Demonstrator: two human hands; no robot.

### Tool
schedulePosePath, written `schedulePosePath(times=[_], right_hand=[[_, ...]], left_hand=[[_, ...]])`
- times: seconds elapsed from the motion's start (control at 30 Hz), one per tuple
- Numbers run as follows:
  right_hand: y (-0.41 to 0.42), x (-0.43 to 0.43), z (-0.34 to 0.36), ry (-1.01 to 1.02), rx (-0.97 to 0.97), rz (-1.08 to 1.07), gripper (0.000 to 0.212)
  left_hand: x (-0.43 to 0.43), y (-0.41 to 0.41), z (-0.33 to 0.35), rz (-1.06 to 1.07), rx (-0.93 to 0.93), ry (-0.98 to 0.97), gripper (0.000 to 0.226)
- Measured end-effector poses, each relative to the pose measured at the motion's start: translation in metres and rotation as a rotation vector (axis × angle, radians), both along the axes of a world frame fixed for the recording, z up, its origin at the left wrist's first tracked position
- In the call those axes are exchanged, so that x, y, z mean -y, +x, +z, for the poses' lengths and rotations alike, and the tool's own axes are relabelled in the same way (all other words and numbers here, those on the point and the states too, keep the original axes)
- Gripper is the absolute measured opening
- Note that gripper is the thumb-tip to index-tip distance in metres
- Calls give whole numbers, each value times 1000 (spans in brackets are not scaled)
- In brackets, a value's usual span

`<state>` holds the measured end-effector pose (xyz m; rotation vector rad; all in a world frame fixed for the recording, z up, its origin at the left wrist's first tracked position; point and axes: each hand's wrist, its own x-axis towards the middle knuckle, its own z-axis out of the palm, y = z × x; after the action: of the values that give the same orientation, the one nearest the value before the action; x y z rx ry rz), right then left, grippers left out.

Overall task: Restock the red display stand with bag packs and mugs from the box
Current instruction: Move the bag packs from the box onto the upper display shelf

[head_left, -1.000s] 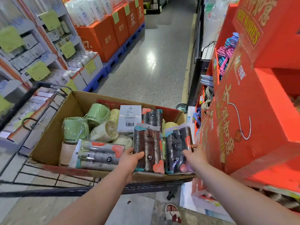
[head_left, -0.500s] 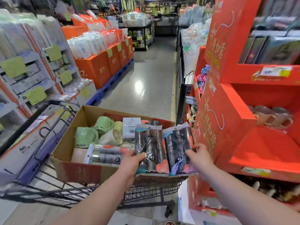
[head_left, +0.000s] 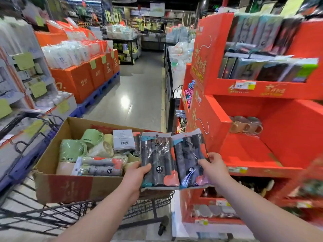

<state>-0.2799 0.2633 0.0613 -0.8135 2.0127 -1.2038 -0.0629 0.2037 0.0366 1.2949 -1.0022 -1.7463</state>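
Now gripping packs (head_left: pixel 160 152), left hand (head_left: pixel 135 174), right hand (head_left: pixel 216 169)

Two dark bag packs (head_left: pixel 159 159) upright (mugs (head_left: pixel 72 151) lie in box (head_left: pixel 70 187)).

The left hand (head_left: pixel 135 173) grips 1 dark bag pack (head_left: pixel 158 159), the right hand (head_left: pixel 214 167) another (head_left: pixel 189 158), side by side above the cardboard box (head_left: pixel 70 187) of green mugs (head_left: pixel 72 150), beside the red display stand (head_left: pixel 286 130).

Glossy grey aisle floor (head_left: pixel 143 81) with light glare, orange boxes (head_left: pixel 78 81) on blue pallets (head_left: pixel 97 94)
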Motion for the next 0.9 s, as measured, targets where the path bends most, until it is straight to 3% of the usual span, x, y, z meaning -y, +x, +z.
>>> schedulePosePath(times=[0.1,0.33,0.6,0.8,0.9], right_hand=[[-14,-11,1,-10,-14,-29,31],[-66,-56,11,-29,-18,-109,35],[-158,-130,34,-58,-67,-231,32],[-233,-178,43,-54,-83,-267,40],[-265,-198,49,-91,-70,-276,34]], left_hand=[[-8,-11,6,-38,-26,14,17],[-30,-66,16,-119,-40,-42,11],[-79,-172,34,-223,-69,-39,7],[-115,-252,42,-265,-63,-67,12],[-129,-285,44,-265,-42,-82,18]])
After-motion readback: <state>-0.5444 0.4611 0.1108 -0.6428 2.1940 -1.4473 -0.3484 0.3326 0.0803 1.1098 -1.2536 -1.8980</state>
